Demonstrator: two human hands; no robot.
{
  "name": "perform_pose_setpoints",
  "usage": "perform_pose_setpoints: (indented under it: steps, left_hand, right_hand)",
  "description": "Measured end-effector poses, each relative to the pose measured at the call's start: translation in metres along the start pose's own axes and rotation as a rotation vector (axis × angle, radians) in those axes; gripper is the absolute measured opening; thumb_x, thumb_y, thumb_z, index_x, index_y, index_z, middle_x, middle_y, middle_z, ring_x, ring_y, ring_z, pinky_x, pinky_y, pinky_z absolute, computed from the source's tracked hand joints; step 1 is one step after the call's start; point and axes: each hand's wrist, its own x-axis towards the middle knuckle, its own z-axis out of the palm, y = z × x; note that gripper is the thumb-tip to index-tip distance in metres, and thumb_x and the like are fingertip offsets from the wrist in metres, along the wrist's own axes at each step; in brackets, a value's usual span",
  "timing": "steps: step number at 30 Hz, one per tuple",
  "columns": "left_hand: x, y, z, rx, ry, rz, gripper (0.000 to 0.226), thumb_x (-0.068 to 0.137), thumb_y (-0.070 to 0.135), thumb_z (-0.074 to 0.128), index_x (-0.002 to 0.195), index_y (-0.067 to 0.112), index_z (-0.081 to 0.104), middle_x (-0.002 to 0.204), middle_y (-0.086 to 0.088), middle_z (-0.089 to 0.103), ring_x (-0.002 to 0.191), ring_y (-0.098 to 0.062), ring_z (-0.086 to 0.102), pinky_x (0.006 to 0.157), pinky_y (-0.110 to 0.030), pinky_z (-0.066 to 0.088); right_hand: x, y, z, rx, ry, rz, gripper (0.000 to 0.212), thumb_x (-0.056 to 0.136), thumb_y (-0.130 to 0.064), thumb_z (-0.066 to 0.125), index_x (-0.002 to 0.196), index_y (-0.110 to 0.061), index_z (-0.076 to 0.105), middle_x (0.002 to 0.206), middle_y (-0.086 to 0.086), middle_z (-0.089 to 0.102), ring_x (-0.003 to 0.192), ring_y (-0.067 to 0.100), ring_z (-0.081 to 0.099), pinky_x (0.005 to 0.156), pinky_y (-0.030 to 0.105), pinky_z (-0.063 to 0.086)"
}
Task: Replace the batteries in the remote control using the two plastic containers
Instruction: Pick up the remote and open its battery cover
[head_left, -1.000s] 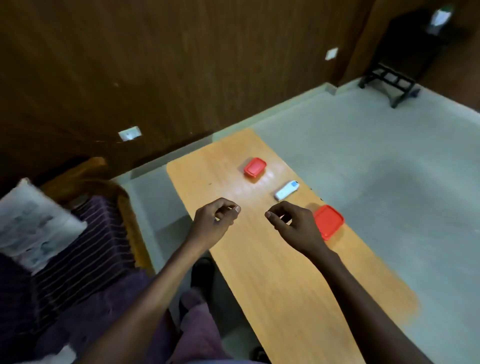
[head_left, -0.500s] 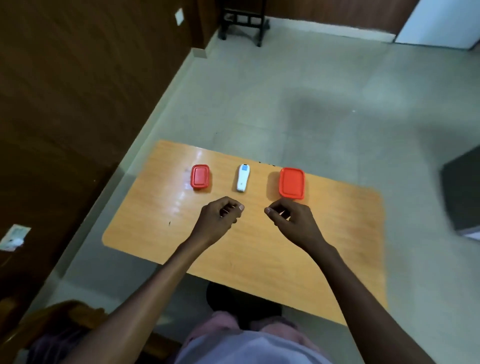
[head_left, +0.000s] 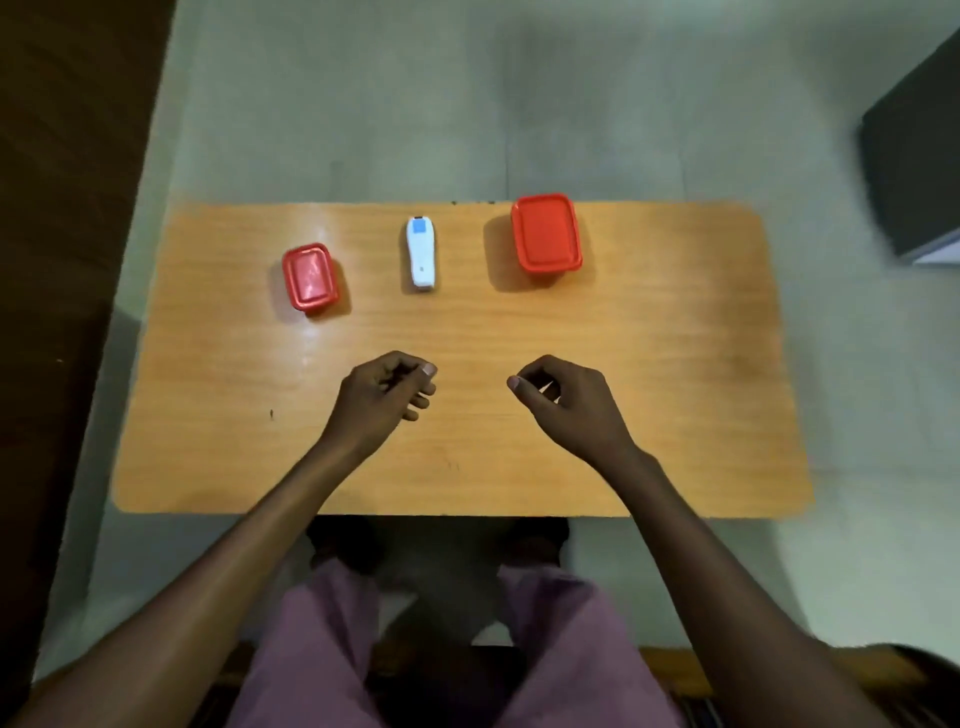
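The wooden table (head_left: 649, 364) is a long rectangle with rounded corners, standing on a pale grey-green floor (head_left: 467, 104); a dark wooden wall (head_left: 62, 208) runs along the left side and a dark box-like object (head_left: 914, 156) lies on the floor past the table's right end.

Both hands are over the near half of the table, well apart from each other and from all three things. The left hand (head_left: 382, 400) is loosely curled, its fingers bent inward and the thumb close to the index finger — it holds nothing. The right hand (head_left: 569, 400) is curled in the same way, thumb tip near the index finger, also empty. Whether the hands touch the table I cannot tell.

Along the far edge stand three things in a row. The large red-lidded container (head_left: 545, 234) is right of the middle, close to the far edge, its lid on. The small red-lidded container (head_left: 309, 278) is toward the left end, also closed. Between them lies the white remote control (head_left: 421, 253) — lengthwise, pointing away from the person.
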Motion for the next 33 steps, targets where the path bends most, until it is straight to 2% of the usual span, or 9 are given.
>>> perform_pose_setpoints:
  steps: [6,10,14,19,22,27,33]
  left_hand:
    - [0.095,-0.11,0.002,0.025,-0.021,0.126,0.015,0.096,0.023,0.066,0.1,0.011,0.073,0.088,-0.011,0.075,0.078,-0.021,0.07,0.07,-0.038,0.058]
    - [0.143,-0.16,0.011,0.06,-0.01,0.263,0.012,0.095,0.023,0.066,0.095,0.013,0.073,0.085,-0.008,0.075,0.076,-0.017,0.07,0.071,-0.038,0.059]
    - [0.164,-0.184,0.022,0.112,-0.001,0.442,0.014,0.095,0.026,0.067,0.095,0.014,0.073,0.084,-0.005,0.075,0.079,-0.02,0.072,0.073,-0.041,0.06]
    - [0.129,-0.202,0.021,0.145,0.063,0.587,0.013,0.095,0.027,0.067,0.095,0.016,0.073,0.085,-0.006,0.076,0.082,-0.025,0.073,0.075,-0.047,0.06]
    - [0.094,-0.217,0.014,0.141,0.102,0.605,0.012,0.094,0.028,0.067,0.094,0.018,0.074,0.086,-0.005,0.077,0.084,-0.026,0.073,0.076,-0.047,0.06]
    - [0.037,-0.238,0.001,0.155,0.118,0.606,0.011,0.093,0.029,0.068,0.09,0.021,0.073,0.083,-0.003,0.077,0.085,-0.026,0.073,0.075,-0.048,0.06]
    - [0.026,-0.254,-0.012,0.155,0.178,0.594,0.011,0.092,0.033,0.068,0.089,0.024,0.073,0.082,-0.001,0.076,0.082,-0.022,0.072,0.077,-0.049,0.061]
  right_hand:
    - [0.073,0.064,0.098,-0.006,0.093,-0.056,0.021,0.094,-0.043,0.067,0.092,-0.023,0.072,0.086,-0.012,0.072,0.072,0.009,0.068,0.072,0.042,0.058]
    - [0.121,0.096,0.142,-0.109,0.18,-0.186,0.022,0.092,-0.047,0.066,0.091,-0.025,0.071,0.084,-0.013,0.073,0.074,0.008,0.068,0.072,0.042,0.058]
    - [0.135,0.114,0.165,-0.268,0.234,-0.356,0.028,0.09,-0.052,0.064,0.091,-0.025,0.071,0.084,-0.012,0.073,0.076,0.01,0.066,0.07,0.043,0.057]
    - [0.092,0.123,0.179,-0.34,0.341,-0.453,0.03,0.09,-0.051,0.067,0.092,-0.022,0.072,0.086,-0.009,0.073,0.075,0.011,0.065,0.07,0.042,0.057]
    - [0.054,0.13,0.19,-0.327,0.401,-0.442,0.029,0.09,-0.051,0.068,0.089,-0.022,0.072,0.084,-0.009,0.073,0.072,0.01,0.064,0.07,0.04,0.058]
    - [0.001,0.129,0.204,-0.391,0.385,-0.396,0.031,0.09,-0.052,0.066,0.091,-0.022,0.071,0.086,-0.009,0.073,0.079,0.012,0.066,0.073,0.041,0.058]
    - [0.004,0.119,0.217,-0.381,0.408,-0.344,0.031,0.091,-0.051,0.066,0.095,-0.02,0.071,0.089,-0.007,0.073,0.084,0.015,0.066,0.073,0.037,0.057]
